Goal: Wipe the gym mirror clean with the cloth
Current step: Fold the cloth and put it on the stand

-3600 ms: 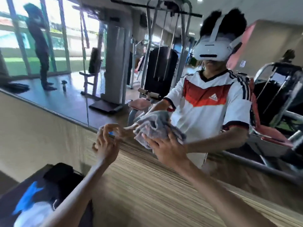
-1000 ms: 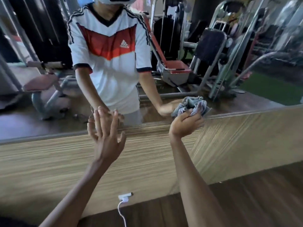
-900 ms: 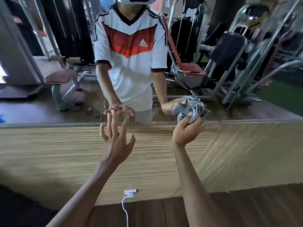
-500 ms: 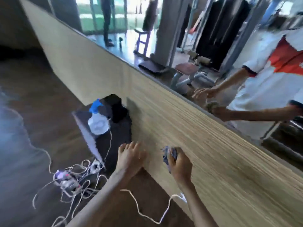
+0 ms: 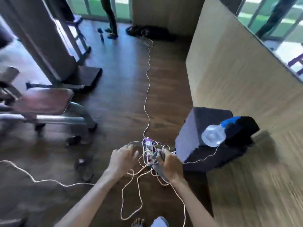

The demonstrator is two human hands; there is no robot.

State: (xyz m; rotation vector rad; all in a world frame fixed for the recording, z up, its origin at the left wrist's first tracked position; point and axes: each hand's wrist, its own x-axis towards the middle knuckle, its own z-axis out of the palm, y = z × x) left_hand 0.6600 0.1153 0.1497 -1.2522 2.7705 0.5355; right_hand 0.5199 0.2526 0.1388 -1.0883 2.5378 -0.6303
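Observation:
My right hand (image 5: 168,167) grips the bunched grey cloth (image 5: 157,157) low over the wooden floor, beside a dark box. My left hand (image 5: 122,158) hangs next to it with fingers loosely spread, holding nothing. The gym mirror (image 5: 282,28) shows only as a strip at the upper right, above the striped wooden wall panel (image 5: 242,82). Both hands are well away from the glass.
A power strip (image 5: 148,149) with tangled white cables lies on the floor under my hands. On the dark box (image 5: 196,136) stand a plastic water bottle (image 5: 213,135) and a black pouch (image 5: 239,130). A weight bench (image 5: 42,104) is at the left; a person's legs (image 5: 110,15) stand far back.
My view swung from the mirror down and left to the floor. Both hands dropped from the mirror's lower edge to above the power strip; the right still holds the cloth.

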